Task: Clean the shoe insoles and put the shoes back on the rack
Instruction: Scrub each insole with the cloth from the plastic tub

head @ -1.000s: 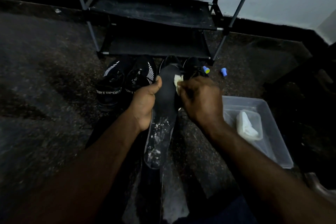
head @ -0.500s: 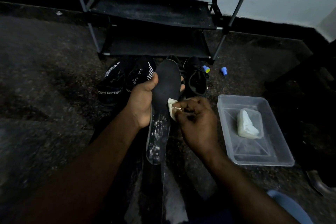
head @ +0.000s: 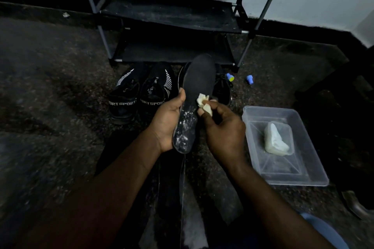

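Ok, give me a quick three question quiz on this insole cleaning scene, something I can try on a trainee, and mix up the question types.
1. True or false: the black sport shoes stand on the rack.
2. The left hand grips the insole. What does the right hand pinch at it? A a brush; B a pale wad; C a bottle.
3. Fill in: the white lump lies inside the clear plastic ____.
Key: 1 false, they stand in front of it. 2 B. 3 tub.
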Motion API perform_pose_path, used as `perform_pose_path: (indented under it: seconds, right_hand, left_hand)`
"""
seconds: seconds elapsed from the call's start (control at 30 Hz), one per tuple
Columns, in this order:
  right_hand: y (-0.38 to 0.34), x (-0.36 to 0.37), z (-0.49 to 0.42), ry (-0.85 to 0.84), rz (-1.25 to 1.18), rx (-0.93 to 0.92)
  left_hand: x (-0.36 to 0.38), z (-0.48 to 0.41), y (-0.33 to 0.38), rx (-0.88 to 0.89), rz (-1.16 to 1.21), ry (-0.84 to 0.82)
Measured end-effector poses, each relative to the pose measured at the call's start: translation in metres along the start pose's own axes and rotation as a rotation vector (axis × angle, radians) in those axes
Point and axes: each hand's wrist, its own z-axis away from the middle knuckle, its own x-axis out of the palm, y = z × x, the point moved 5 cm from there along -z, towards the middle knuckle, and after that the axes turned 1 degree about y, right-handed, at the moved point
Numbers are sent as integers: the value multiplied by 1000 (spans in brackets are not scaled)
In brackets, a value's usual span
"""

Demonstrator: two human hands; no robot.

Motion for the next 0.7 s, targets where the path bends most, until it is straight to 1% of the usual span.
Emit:
perform_pose_path:
  seconds: [0.07, 0.13, 0.17, 0.33, 0.4, 0.5, 0.63, 0.7]
  right_hand:
    - [-2, -1, 0, -81, 89, -129]
    - [-1, -4, -3, -87, 267, -273]
    - [-2, -6, -6, -81, 340, -315]
    - [-17, -4, -21, -170, 527, -448]
    - [-25, -7, -32, -127, 594, -461]
    - [-29, -11, -41, -36, 592, -454]
    - [-27, -2, -15, -87, 553, -574]
    - [-22, 0, -3, -131, 515, -562]
  left_hand:
    - [-3, -1, 4, 10, -1, -18]
    - [-4, 0, 3, 11, -11, -16]
    - [-4, -1, 2, 6, -11, -13]
    - [-5, -1, 2, 15, -18, 8]
    - [-3, 1, 2, 14, -50, 8]
    - [-1, 1, 3, 17, -70, 3]
    - [-1, 1, 2, -3, -23, -12]
    - [0, 0, -2, -25, -4, -30]
